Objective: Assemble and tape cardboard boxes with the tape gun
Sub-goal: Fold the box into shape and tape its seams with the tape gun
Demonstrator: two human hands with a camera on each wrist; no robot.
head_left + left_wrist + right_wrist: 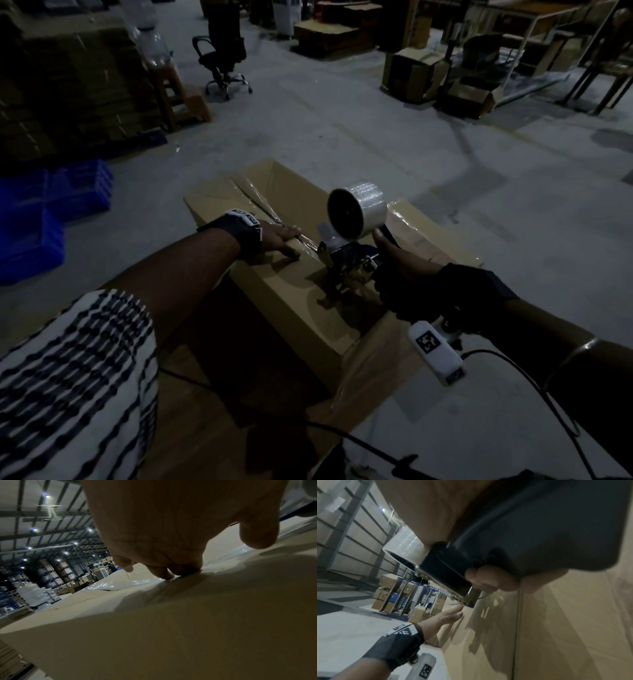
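A brown cardboard box [294, 301] lies on the floor in front of me, its flaps folded down and a strip of clear tape [263, 205] along the seam. My left hand [281, 236] lies flat on the box top, fingers straight, pressing the taped seam [171, 577]. My right hand [400, 270] grips the handle of the tape gun [346, 260], whose front end sits low over the box just right of the left hand. The gun carries a roll of clear tape [358, 209]. In the right wrist view my fingers [489, 580] curl round the black handle [539, 534].
Blue plastic crates [51, 205] are stacked at the left. A black office chair [222, 58] and a wooden stool [178, 96] stand beyond the box. More cartons [414, 72] and metal racks [548, 41] fill the far right. Grey concrete floor [376, 137] surrounds the box.
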